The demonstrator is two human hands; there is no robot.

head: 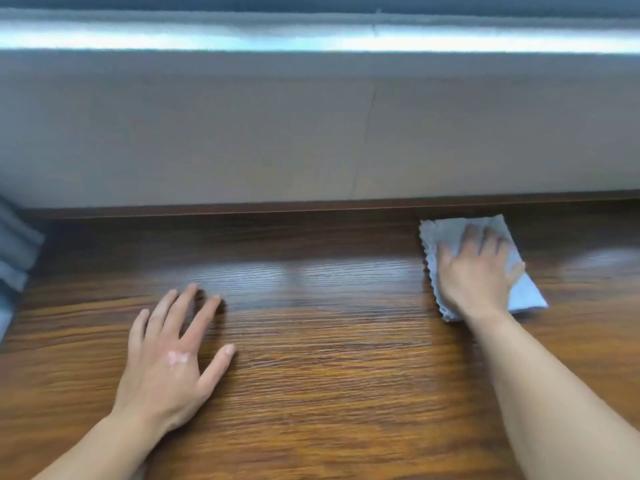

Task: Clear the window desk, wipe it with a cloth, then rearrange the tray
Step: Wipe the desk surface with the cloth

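The dark brown wooden desk (329, 358) fills the lower half of the head view. A light grey-blue folded cloth (446, 233) lies flat on it at the back right, near the wall. My right hand (474, 271) presses palm-down on the cloth with the fingers spread over it. My left hand (169, 355) rests flat on the bare wood at the left, fingers apart, holding nothing. No tray is in view.
A grey wall panel (311, 133) rises behind the desk up to the bright window sill (311, 39). Grey curtain fabric (14, 258) hangs at the left edge, against the desk's back left corner.
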